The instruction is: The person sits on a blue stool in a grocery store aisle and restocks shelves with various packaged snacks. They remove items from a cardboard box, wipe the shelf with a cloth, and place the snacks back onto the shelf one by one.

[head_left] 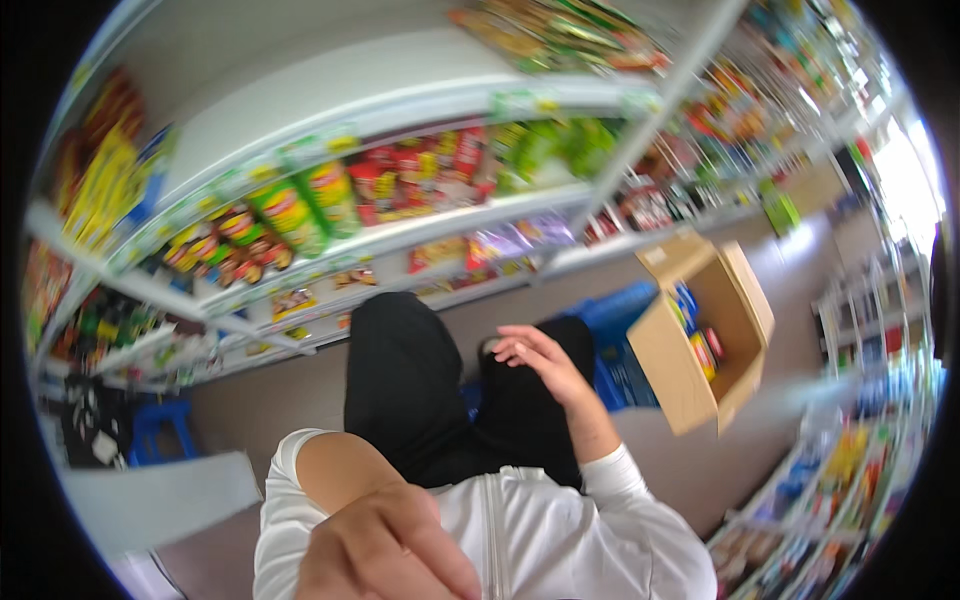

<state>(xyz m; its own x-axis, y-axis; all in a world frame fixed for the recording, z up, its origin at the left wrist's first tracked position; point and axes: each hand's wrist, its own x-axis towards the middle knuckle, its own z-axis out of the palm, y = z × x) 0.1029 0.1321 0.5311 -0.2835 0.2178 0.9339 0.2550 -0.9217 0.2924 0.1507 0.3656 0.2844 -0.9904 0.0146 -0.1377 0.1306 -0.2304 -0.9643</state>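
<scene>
Raised close to the camera, my left hand [390, 544] has bent fingers and its fingertips are partly cut off. Whether anything is in it cannot be seen. My right hand [536, 361] hovers by my right knee, empty, with fingers loosely apart. Right of that knee stands an open cardboard box [671, 367], holding a few packaged goods [705, 352] that include yellow and red ones. A blue plastic crate or stool [619, 330] is beside it. In front of my knees are white store shelves [420, 221] with green and yellow chip canisters [289, 214] and red snack bags [416, 172].
Upper shelving carries flat snack packs [562, 37]. A white shelf post [667, 105] slants down at the right. On the left are a blue stool [161, 431] and a white panel [161, 495]. Another stocked rack [832, 480] lines the right side.
</scene>
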